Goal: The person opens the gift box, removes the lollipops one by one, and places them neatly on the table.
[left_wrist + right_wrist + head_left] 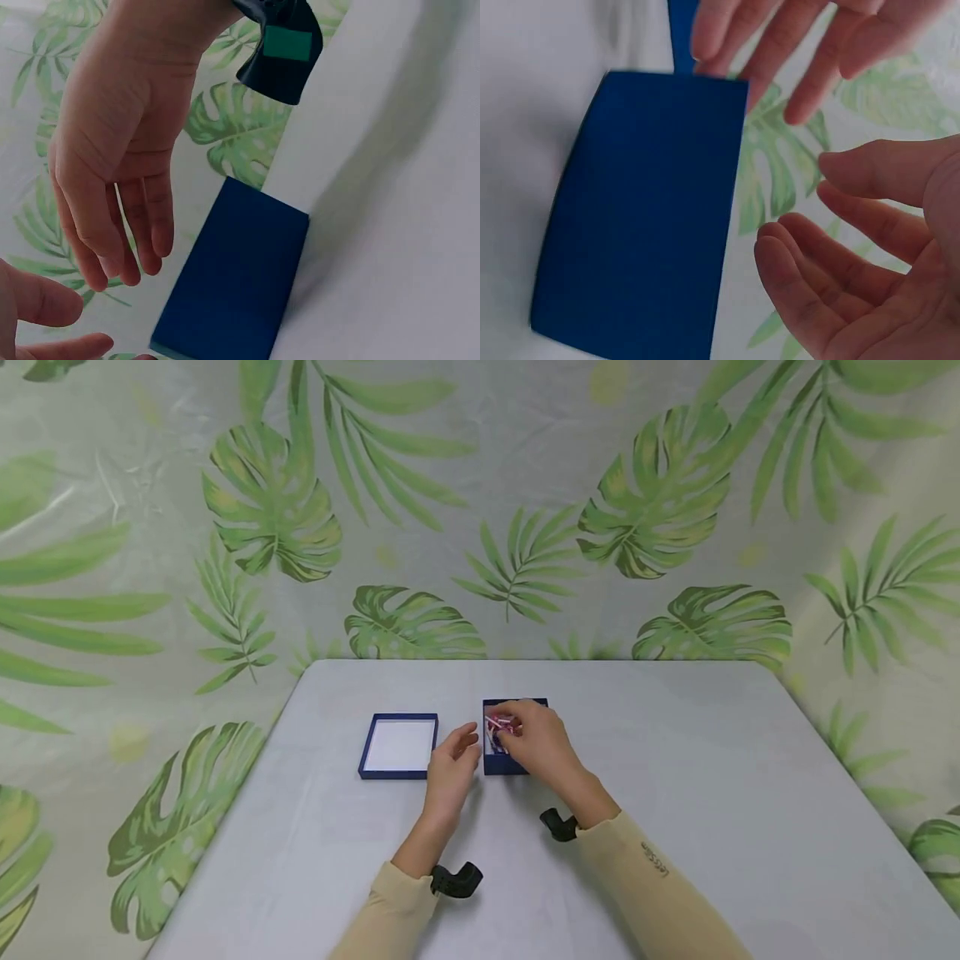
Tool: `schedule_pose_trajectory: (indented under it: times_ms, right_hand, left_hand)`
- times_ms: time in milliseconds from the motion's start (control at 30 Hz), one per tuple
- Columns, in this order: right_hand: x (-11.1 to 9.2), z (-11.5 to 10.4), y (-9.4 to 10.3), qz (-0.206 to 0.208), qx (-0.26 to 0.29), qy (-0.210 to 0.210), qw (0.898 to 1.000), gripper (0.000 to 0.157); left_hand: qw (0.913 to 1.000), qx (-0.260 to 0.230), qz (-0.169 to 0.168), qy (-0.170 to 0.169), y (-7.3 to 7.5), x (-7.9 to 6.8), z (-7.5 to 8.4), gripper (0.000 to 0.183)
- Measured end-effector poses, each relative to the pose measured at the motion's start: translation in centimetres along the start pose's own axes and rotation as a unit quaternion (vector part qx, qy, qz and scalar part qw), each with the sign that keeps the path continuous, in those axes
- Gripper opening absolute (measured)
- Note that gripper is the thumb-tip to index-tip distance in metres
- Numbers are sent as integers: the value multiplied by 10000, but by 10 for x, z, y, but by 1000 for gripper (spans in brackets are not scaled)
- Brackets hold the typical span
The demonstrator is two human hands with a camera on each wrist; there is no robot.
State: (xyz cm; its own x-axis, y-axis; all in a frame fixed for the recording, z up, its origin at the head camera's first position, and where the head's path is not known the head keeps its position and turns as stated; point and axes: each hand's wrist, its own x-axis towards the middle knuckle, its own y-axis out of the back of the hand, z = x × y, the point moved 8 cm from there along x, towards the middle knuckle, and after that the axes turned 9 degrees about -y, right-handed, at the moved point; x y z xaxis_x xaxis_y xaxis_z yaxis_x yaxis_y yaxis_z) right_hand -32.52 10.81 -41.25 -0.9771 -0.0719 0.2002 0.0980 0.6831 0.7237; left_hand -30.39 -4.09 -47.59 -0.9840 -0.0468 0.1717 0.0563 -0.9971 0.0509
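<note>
In the head view, a small dark-blue box (506, 765) stands on the table with a jumble of small pink and white slender pieces (500, 724) inside. My right hand (536, 739) hovers at its opening, hiding much of the contents. In the right wrist view, that hand (885, 255) has its thumb and loosely bent fingers apart, with nothing between them. My left hand (452, 768) is just left of the box, fingers relaxed and holding nothing. The left wrist view has the blue box (232, 274) side-on, with the right hand's fingers hanging above it.
A shallow blue lid (366, 774) with a white inside lies to the left of the box, partly overlapped by the left hand. Both rest on a white-covered table (675, 760). A leaf-patterned sheet (525, 485) hangs behind the table's far edge.
</note>
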Motion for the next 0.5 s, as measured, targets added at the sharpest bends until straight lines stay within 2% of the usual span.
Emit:
schedule_pose_trajectory:
  times_ms: [133,300,500]
  right_hand:
    - [5,11,-1,-156,-50,-186,9997,35]
    - [10,26,-7,-414,0,-406,9983,36]
    - [15,32,-14,-599,-266,-281,9975,36]
  left_hand:
    - [9999,8,-18,114,-6,3,-10,44]
    - [9997,-92,-216,52,-11,1,-18,47]
    - [9996,21,-291,-2,-16,0,-27,47]
